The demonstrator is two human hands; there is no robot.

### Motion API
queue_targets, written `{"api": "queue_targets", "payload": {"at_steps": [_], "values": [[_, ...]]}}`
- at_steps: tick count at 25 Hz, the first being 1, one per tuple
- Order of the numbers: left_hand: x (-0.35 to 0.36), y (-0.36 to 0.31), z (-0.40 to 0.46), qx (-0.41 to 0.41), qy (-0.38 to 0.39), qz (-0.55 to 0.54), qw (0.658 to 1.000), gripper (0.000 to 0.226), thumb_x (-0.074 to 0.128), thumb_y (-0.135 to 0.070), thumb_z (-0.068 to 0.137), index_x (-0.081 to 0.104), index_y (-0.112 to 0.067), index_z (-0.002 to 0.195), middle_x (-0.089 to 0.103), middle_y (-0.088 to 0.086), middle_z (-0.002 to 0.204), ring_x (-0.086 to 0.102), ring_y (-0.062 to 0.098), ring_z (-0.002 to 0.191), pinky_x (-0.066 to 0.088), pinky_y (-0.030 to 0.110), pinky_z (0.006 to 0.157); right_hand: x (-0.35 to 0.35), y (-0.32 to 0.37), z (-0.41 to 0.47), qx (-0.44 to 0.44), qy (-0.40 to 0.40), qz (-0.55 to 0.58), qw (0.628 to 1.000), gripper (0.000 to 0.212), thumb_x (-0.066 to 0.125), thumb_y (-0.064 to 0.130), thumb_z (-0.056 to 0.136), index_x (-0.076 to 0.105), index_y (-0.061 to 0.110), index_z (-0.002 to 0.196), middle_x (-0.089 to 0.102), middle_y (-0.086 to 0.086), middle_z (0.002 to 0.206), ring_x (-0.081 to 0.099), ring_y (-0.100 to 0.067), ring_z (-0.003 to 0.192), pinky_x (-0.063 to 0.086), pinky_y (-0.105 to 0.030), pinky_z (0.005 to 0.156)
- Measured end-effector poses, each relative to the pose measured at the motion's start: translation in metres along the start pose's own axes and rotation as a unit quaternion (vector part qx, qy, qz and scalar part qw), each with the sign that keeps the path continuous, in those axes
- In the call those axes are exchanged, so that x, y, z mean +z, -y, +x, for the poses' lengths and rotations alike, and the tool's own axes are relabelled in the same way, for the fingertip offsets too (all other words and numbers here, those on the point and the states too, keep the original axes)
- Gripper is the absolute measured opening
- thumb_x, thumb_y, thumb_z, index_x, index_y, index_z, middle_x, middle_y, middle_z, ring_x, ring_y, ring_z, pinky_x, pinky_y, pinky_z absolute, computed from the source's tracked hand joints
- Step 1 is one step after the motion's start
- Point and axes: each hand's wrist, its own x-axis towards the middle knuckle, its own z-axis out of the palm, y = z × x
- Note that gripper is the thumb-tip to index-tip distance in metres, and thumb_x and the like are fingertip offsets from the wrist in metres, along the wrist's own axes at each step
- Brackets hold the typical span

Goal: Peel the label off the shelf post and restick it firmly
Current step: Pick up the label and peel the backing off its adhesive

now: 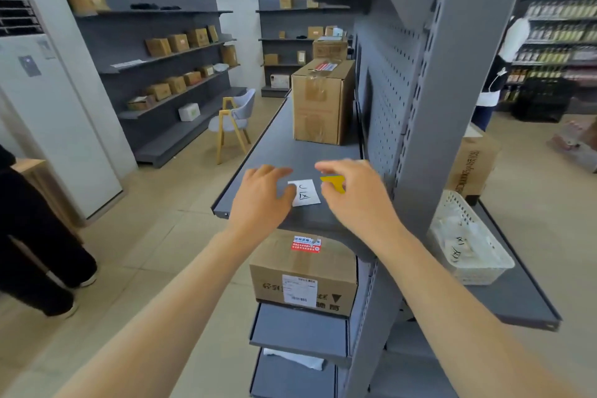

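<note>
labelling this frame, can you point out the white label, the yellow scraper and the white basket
white label [305,194]: head view, middle of the paper, lying flat on the shelf.
yellow scraper [334,183]: head view, visible yellow blade by the right hand's fingertips.
white basket [484,263]: head view, front wall of the mesh.
</note>
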Motion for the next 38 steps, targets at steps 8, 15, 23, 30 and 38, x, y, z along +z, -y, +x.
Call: {"api": "queue_targets", "payload": {"at_steps": [8, 15, 23, 30, 38], "values": [[0.028, 0.026, 0.015, -0.02, 0.042, 0.133, 0.99, 0.046, 0.045, -0.054, 0.098, 0.063, -0.026, 0.13, 0.055, 0.003, 0.133, 0.047, 0.03, 0.125, 0.037, 0.039, 0.096, 0.045, -0.032, 0.004, -0.008, 0.132, -0.148, 0.98, 0.038, 0.05, 0.039, 0.102, 0.067, 0.025, 0.133, 0.056, 0.008, 0.148, 0.021, -0.022, 0.152, 0.035, -0.046, 0.117], [0.026, 0.025, 0.023, -0.004, 0.103, 0.157, 0.982, 0.051, 0.042, -0.068, 0.093, 0.05, -0.047, 0.138, 0.047, -0.004, 0.14, 0.035, 0.028, 0.133, 0.03, 0.042, 0.101, 0.039, -0.037, 0.004, -0.041, 0.09, -0.128, 0.987, 0.027, 0.058, 0.035, 0.098, 0.076, 0.024, 0.115, 0.067, 0.006, 0.128, 0.033, -0.02, 0.143, 0.035, -0.042, 0.115], [0.014, 0.014, 0.01, -0.006, 0.035, -0.097, 0.995, 0.03, 0.073, -0.041, 0.087, 0.065, -0.037, 0.116, 0.075, -0.012, 0.099, 0.065, 0.013, 0.105, 0.048, 0.036, 0.091, 0.033, -0.027, 0.007, -0.004, 0.013, -0.006, 1.0, 0.047, 0.062, 0.031, 0.098, 0.05, 0.026, 0.143, 0.057, 0.006, 0.132, 0.046, -0.016, 0.126, 0.04, -0.033, 0.102], [-0.023, -0.022, -0.004, -0.03, 0.057, -0.337, 0.939, 0.047, 0.074, -0.021, 0.09, 0.056, -0.034, 0.131, 0.079, -0.003, 0.091, 0.075, 0.009, 0.092, 0.056, 0.024, 0.082, -0.001, 0.0, 0.011, 0.137, 0.034, 0.24, 0.961, 0.029, 0.063, 0.039, 0.097, 0.066, 0.023, 0.121, 0.075, 0.003, 0.107, 0.074, -0.014, 0.097, 0.06, -0.022, 0.069], [-0.054, -0.08, -0.03, 0.037, 0.048, -0.459, 0.887, 0.027, 0.069, -0.014, 0.092, 0.068, -0.023, 0.118, 0.077, 0.014, 0.101, 0.076, 0.014, 0.088, 0.062, 0.025, 0.075, -0.072, 0.017, -0.025, 0.037, -0.003, 0.274, 0.961, 0.019, 0.067, 0.025, 0.097, 0.073, 0.015, 0.111, 0.079, -0.001, 0.095, 0.078, -0.01, 0.085, 0.058, -0.017, 0.062]]}}
